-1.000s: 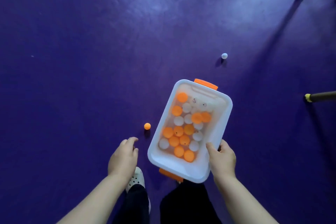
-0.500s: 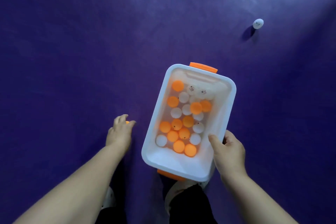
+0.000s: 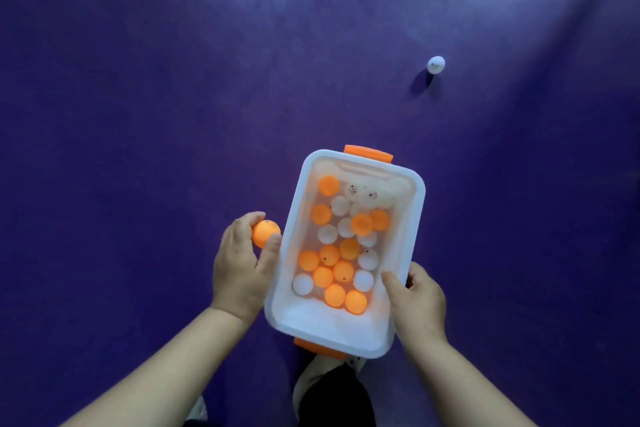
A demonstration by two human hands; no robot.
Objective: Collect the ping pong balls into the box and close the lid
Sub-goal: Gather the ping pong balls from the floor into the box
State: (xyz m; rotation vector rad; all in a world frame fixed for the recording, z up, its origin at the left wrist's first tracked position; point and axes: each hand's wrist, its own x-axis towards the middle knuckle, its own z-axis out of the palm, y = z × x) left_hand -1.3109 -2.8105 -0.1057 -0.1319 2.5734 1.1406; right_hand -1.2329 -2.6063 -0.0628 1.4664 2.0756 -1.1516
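Box (image 3: 332, 333), lidless, balls (image 3: 343, 270) inside, is gripped at its near corner by the right hand (image 3: 417, 305), thumb over the rim. The left hand (image 3: 242, 263) pinches an orange ball (image 3: 264, 232) just outside the wall; released early, it could bounce off the rim. Well beyond the fingers lies a white ball (image 3: 435, 64).

The floor (image 3: 138, 80) is coloured deep violet, paled to a bluish sheen toward the far side. The box (image 3: 406, 236) is milky white, with an orange handle (image 3: 369, 153) at each short end. Inside it, orange balls (image 3: 362, 224) are mixed with white balls (image 3: 327, 233) – some stamped with small dark marks. A loose orange ball (image 3: 265, 233) is held in the left hand (image 3: 242, 263). The lone white ball (image 3: 435, 64) on the floor is printed with dark specks. Black trousers (image 3: 336, 399) and an off-white shoe (image 3: 311, 378) are seen at the near edge.
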